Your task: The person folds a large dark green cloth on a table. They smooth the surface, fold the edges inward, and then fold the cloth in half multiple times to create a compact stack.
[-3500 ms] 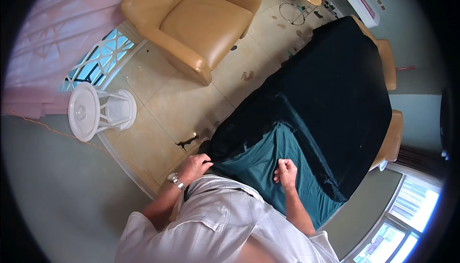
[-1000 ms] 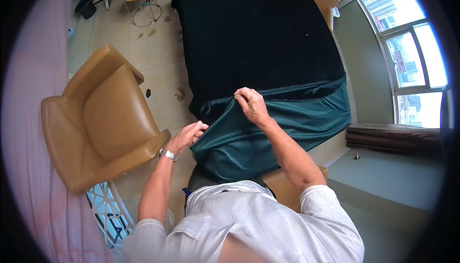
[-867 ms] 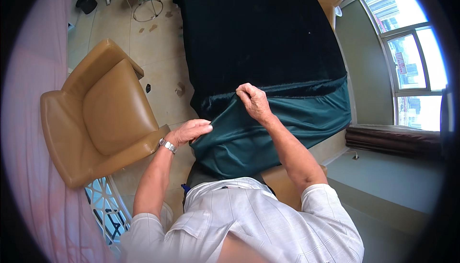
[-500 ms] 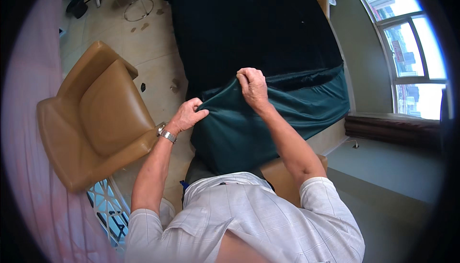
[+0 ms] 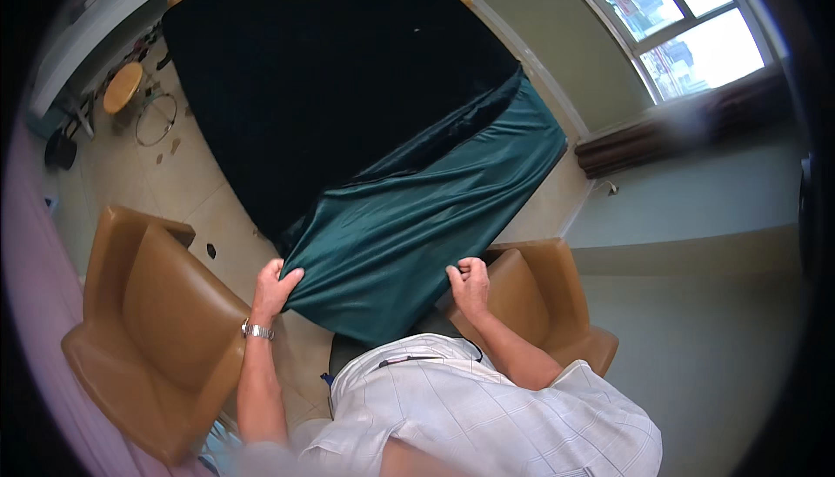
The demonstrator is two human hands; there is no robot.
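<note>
A large cloth [image 5: 339,86] spreads away from me, with a black velvety face and a smooth dark green side [image 5: 391,233] turned up along the near part. My left hand [image 5: 274,290] is closed on the near left corner of the green side, thumb on top, and creases run out from it. A metal-banded watch [image 5: 257,331] is on that wrist. My right hand [image 5: 470,289] is closed at the cloth's right edge, fingers curled and tips against the green fabric. What lies under the cloth is hidden.
Tan armchairs stand at the left [image 5: 156,303] and right [image 5: 544,294], close to my arms. A round stool [image 5: 123,87] and a white counter [image 5: 113,16] are at the far left. Scraps dot the tiled floor [image 5: 196,173]. A window [image 5: 678,33] is at the right.
My view has turned and shows more of the cloth and the right armchair. Both hands moved nearer to me and farther apart. The green side is stretched flatter between them.
</note>
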